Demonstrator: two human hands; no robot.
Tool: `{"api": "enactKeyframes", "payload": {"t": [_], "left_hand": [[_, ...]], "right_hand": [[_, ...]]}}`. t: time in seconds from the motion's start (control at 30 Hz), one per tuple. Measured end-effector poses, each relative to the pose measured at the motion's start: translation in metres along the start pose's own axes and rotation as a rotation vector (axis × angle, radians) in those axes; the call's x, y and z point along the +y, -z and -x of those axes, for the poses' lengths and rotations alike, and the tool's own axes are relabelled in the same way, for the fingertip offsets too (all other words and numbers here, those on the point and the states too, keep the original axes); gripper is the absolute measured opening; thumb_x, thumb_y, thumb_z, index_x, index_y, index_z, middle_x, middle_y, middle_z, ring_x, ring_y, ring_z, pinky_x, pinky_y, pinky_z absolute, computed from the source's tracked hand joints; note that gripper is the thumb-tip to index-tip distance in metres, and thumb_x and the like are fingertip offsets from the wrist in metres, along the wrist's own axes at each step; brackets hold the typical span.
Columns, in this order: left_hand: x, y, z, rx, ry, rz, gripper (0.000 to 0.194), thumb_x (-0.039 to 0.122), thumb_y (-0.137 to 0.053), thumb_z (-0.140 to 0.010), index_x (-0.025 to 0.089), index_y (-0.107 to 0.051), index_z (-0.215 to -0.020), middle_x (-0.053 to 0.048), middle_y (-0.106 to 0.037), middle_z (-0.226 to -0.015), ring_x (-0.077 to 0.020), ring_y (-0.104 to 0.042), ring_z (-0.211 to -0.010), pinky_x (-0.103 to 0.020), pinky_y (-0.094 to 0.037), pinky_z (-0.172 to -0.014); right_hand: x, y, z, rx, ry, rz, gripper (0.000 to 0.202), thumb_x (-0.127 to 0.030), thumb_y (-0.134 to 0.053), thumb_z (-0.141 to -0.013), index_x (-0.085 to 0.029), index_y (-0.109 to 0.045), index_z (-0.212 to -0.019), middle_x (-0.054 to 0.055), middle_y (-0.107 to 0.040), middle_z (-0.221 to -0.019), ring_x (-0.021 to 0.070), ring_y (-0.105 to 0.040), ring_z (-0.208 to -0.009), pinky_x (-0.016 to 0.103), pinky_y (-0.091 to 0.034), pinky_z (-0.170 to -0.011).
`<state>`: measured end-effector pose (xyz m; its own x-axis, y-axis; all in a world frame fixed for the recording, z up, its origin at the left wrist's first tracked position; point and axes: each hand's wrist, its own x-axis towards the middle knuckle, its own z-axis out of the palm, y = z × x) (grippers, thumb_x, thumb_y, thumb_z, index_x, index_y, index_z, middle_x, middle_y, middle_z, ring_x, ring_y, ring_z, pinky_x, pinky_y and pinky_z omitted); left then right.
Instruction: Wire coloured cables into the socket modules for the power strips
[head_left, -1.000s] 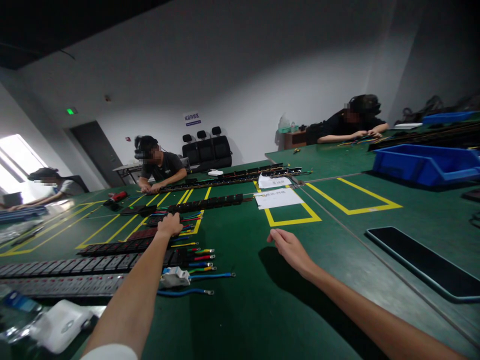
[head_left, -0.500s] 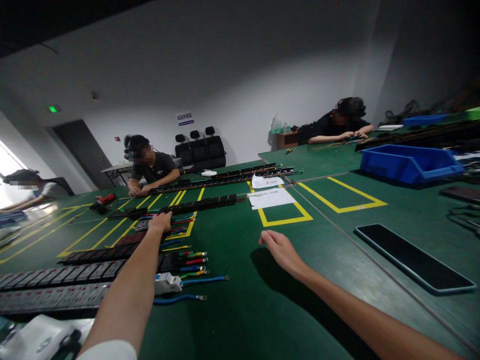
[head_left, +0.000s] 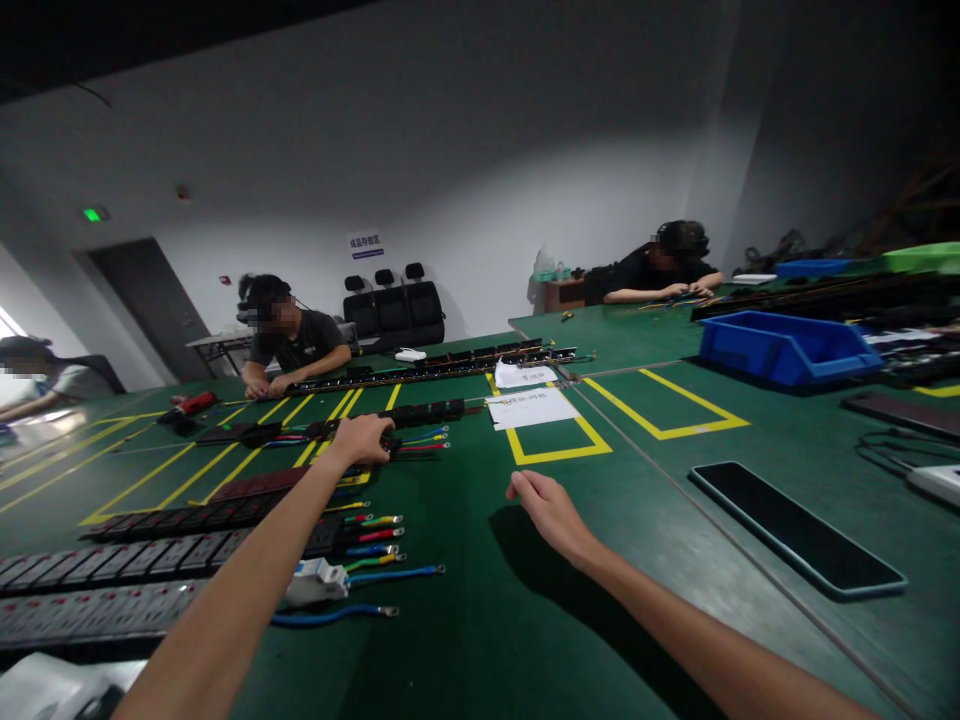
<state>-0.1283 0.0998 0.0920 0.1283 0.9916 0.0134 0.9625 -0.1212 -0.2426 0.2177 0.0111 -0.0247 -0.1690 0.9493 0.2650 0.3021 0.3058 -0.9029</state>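
My left hand (head_left: 364, 440) is closed over a dark part mostly hidden under the fingers. Coloured wires (head_left: 427, 440) with ring terminals stick out to its right, and more wires show on its left. Just beyond lies a long black strip (head_left: 427, 412) on the green table. Nearer to me lie several power socket strips (head_left: 142, 565) with short coloured leads, and a white breaker-like block (head_left: 319, 580) beside them. My right hand (head_left: 547, 510) hovers over the bare tabletop with its fingers curled together and nothing visible in them.
White papers (head_left: 532, 408) lie inside yellow tape outlines (head_left: 562, 455). To the right are a phone (head_left: 795, 525) and a blue bin (head_left: 787, 350). One co-worker (head_left: 300, 340) leans over strips at the far left; another person (head_left: 660, 265) works at the far right.
My left hand has moved right, and the coloured wires beside it have shifted right too. My right hand stays nearly in place. The view has turned slightly to the right.
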Motion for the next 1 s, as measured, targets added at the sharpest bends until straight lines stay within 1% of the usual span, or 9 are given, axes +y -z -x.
{"api": "enactKeyframes", "payload": {"t": [0.17, 0.23, 0.3, 0.37, 0.5, 0.63, 0.73, 0.8, 1.0], "left_hand": [[0.07, 0.014, 0.004, 0.066, -0.226, 0.177, 0.063, 0.044, -0.068, -0.072, 0.029, -0.059, -0.132, -0.009, -0.061, -0.123, -0.029, -0.062, -0.11, -0.036, -0.048, -0.094], [0.092, 0.014, 0.006, 0.073, -0.258, 0.211, 0.064, 0.046, -0.068, -0.072, 0.029, -0.058, -0.133, -0.01, -0.059, -0.123, -0.0288, -0.063, -0.108, -0.035, -0.049, -0.092], [0.109, 0.009, 0.008, 0.061, -0.286, 0.233, 0.065, 0.046, -0.069, -0.071, 0.029, -0.058, -0.133, -0.01, -0.057, -0.123, -0.029, -0.061, -0.11, -0.035, -0.051, -0.09], [0.121, 0.003, 0.009, 0.045, -0.257, 0.243, 0.066, 0.046, -0.07, -0.07, 0.029, -0.058, -0.132, -0.011, -0.056, -0.124, -0.0303, -0.06, -0.112, -0.037, -0.052, -0.088], [0.137, -0.013, 0.011, 0.06, -0.153, 0.234, 0.061, 0.04, -0.066, -0.074, 0.025, -0.058, -0.132, -0.016, -0.056, -0.125, -0.0342, -0.057, -0.116, -0.047, -0.049, -0.094], [0.16, -0.03, 0.021, 0.206, -0.089, 0.266, 0.075, 0.043, -0.062, -0.079, 0.021, -0.043, -0.148, -0.021, -0.051, -0.136, -0.0382, -0.046, -0.131, -0.06, -0.029, -0.112], [0.178, -0.044, 0.027, 0.331, 0.009, 0.282, 0.067, 0.042, -0.056, -0.086, 0.021, -0.041, -0.148, -0.023, -0.049, -0.14, -0.0373, -0.042, -0.135, -0.061, -0.024, -0.115], [0.186, -0.053, 0.029, 0.356, 0.057, 0.292, 0.063, 0.042, -0.055, -0.087, 0.021, -0.045, -0.145, -0.023, -0.048, -0.143, -0.0373, -0.04, -0.137, -0.061, -0.024, -0.115], [0.19, -0.069, 0.031, 0.469, 0.046, 0.279, 0.054, 0.043, -0.049, -0.093, 0.018, -0.05, -0.141, -0.02, -0.048, -0.147, -0.0344, -0.037, -0.142, -0.057, -0.021, -0.119]], "right_hand": [[0.007, 0.003, -0.005, 0.135, -0.021, 0.005, 0.041, -0.053, -0.04, -0.095, -0.021, -0.063, -0.086, 0.002, -0.063, -0.073, 0.0212, -0.058, -0.071, 0.029, -0.04, -0.064], [0.01, 0.008, -0.012, 0.219, -0.081, 0.037, 0.038, -0.055, -0.042, -0.094, -0.022, -0.06, -0.097, 0.002, -0.064, -0.074, 0.0222, -0.059, -0.071, 0.03, -0.04, -0.064], [0.013, 0.016, -0.023, 0.233, -0.164, 0.106, 0.04, -0.056, -0.041, -0.094, -0.022, -0.058, -0.107, 0.002, -0.065, -0.075, 0.0227, -0.061, -0.069, 0.03, -0.041, -0.063], [0.013, 0.025, -0.038, 0.156, -0.228, 0.245, 0.042, -0.056, -0.04, -0.095, -0.023, -0.057, -0.113, 0.004, -0.068, -0.081, 0.0227, -0.064, -0.072, 0.03, -0.042, -0.064], [0.008, 0.034, -0.07, 0.023, -0.29, 0.624, 0.041, -0.049, -0.037, -0.098, -0.02, -0.06, -0.114, 0.015, -0.071, -0.104, 0.0277, -0.067, -0.092, 0.035, -0.044, -0.074], [0.008, 0.024, -0.081, 0.01, -0.277, 0.833, 0.043, -0.046, -0.031, -0.1, -0.019, -0.065, -0.107, 0.019, -0.071, -0.109, 0.0321, -0.068, -0.097, 0.04, -0.046, -0.078], [0.013, 0.016, -0.077, 0.043, -0.185, 0.917, 0.039, -0.043, -0.032, -0.101, -0.02, -0.064, -0.107, 0.016, -0.071, -0.107, 0.03, -0.069, -0.093, 0.039, -0.046, -0.077], [0.016, 0.014, -0.073, 0.039, -0.148, 0.934, 0.038, -0.043, -0.033, -0.102, -0.02, -0.062, -0.104, 0.015, -0.072, -0.105, 0.0284, -0.07, -0.091, 0.037, -0.045, -0.076], [0.018, 0.016, -0.072, 0.035, -0.116, 0.874, 0.032, -0.042, -0.035, -0.103, -0.021, -0.058, -0.104, 0.012, -0.071, -0.105, 0.024, -0.068, -0.089, 0.031, -0.041, -0.071]]}}
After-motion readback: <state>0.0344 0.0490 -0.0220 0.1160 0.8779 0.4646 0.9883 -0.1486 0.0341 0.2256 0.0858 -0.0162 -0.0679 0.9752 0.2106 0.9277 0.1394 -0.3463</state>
